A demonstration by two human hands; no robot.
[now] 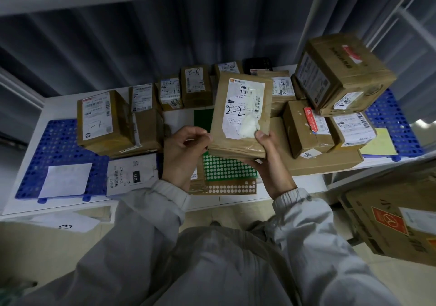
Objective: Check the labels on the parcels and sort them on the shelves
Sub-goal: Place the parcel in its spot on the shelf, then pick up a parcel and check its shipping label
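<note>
1. Grey sleeves (pixel 151 211) are seen nearest, leading up to both hands.
2. Held upright above the shelf (pixel 59 103) is a brown paper parcel (pixel 240 116) marked "2-2": its lower corners are pinched by the left hand (pixel 182 151) and gripped by the right hand (pixel 269 161).
3. It is judged light, flat and slightly pliable, best held by its edges.
4. Beyond the parcel, cardboard boxes (pixel 106 121) are stacked.

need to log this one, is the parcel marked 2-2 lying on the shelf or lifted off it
Lifted. Both hands hold the 2-2 parcel by its lower corners, left hand and right hand, label facing the camera, above the shelf.
</note>
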